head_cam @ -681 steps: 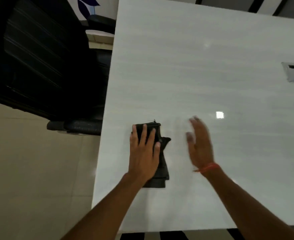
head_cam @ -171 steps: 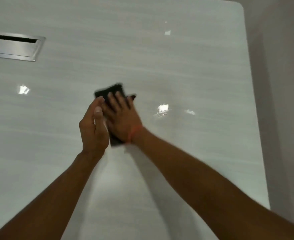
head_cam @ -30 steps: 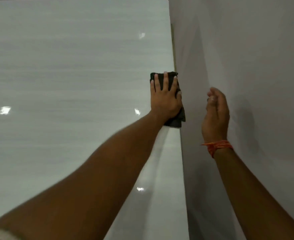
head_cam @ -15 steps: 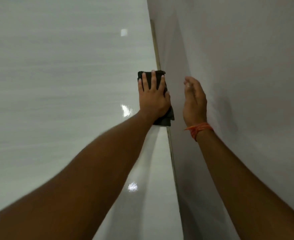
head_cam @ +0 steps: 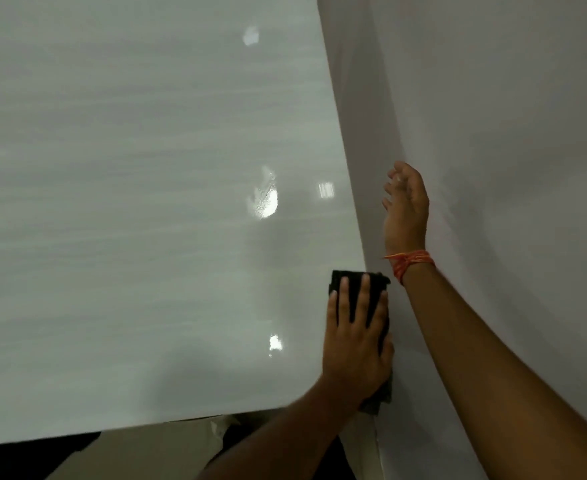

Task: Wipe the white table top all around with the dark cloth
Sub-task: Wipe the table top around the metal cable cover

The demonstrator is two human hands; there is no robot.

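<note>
Low right of frame, the left hand [head_cam: 354, 344] presses flat-fingered on the dark cloth [head_cam: 361, 282] at the table top [head_cam: 146, 202] edge, right hand [head_cam: 406, 206] loosely open above

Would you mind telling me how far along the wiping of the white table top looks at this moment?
Done: cannot be judged for certain; the white table top shines, with one smeared patch near the wall. In hand: the left hand presses the dark cloth flat at the near corner by the wall, while the right hand is raised beside the wall, holding nothing. Left: probably that smear and any unwiped areas.
</note>
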